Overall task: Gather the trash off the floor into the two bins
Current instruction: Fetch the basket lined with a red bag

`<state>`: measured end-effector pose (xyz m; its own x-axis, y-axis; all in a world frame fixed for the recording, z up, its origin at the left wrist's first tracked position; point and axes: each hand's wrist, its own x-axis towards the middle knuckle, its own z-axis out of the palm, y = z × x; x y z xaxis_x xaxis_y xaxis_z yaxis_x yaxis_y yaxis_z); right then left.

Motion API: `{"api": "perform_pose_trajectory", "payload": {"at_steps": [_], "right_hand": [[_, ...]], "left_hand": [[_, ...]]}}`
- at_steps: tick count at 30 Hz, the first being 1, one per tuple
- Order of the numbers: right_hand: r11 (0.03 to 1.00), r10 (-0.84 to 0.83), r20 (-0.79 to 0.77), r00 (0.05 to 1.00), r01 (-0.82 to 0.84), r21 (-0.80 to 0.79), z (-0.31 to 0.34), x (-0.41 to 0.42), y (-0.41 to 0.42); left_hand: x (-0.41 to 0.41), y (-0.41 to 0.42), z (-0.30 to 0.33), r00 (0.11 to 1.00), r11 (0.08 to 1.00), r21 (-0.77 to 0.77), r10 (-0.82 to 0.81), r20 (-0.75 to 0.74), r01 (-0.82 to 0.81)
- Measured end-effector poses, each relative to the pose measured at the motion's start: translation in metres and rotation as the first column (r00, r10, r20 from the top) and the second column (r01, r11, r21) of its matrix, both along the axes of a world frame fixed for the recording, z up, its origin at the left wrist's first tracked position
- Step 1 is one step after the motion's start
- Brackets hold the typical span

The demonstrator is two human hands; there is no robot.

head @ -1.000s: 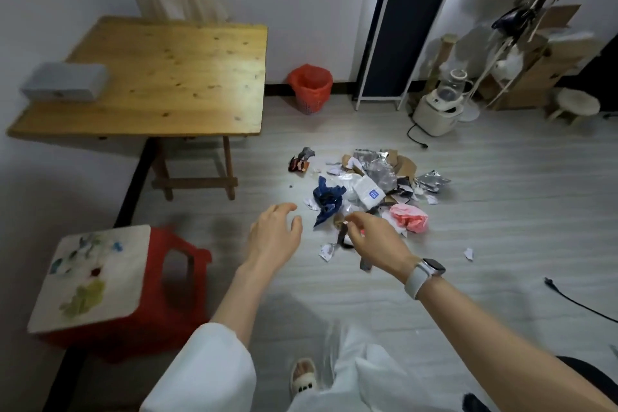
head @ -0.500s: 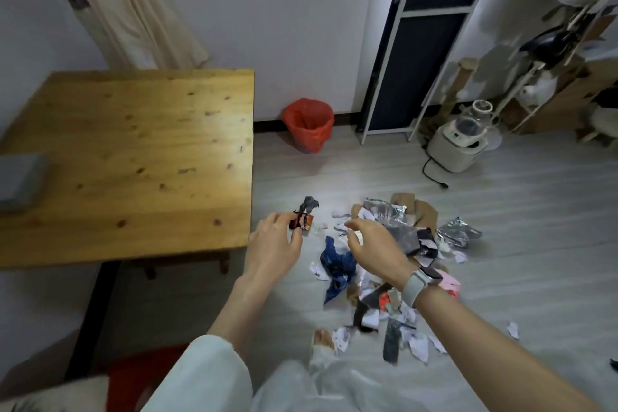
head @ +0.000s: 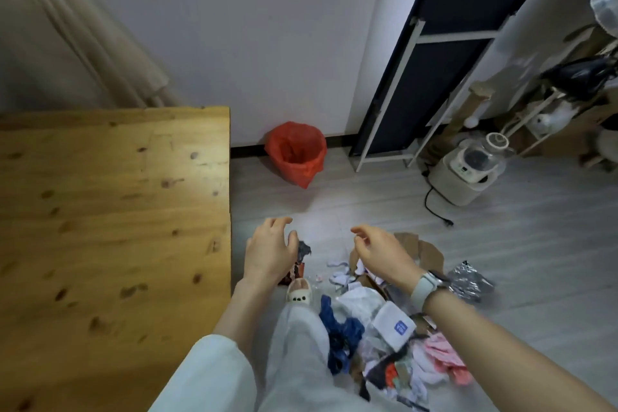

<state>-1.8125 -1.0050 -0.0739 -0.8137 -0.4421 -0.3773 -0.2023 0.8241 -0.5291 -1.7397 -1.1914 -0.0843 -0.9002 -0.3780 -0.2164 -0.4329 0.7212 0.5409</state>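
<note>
Both forearms reach forward, palms down. The left hand (head: 269, 252) has its fingers (head: 279, 222) loosely spread and relaxed. The right hand (head: 381, 252), a watch on its wrist, has fingers loosely curled, holding nothing.

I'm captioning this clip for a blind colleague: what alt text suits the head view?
Two bare hands, left hand and right hand, reach out empty over a trash pile on the grey floor. A red-lined bin stands by the wall ahead; a wooden table is at left.
</note>
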Motion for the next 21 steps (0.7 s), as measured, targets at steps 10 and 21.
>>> {"api": "perform_pose_trajectory", "payload": {"at_steps": [10, 21], "right_hand": [[0.994, -0.111, 0.060, 0.992, 0.112, -0.005, 0.002, -0.178, -0.095], [0.984, -0.176, 0.130, 0.976, 0.178, -0.002, -0.042, -0.367, -0.142]], "left_hand": [[-0.192, -0.091, -0.002, 1.000, 0.998, 0.068, 0.003, 0.025, -0.005], [-0.346, -0.137, -0.047, 0.983, 0.976, 0.139, 0.155, 0.102, -0.168]]}}
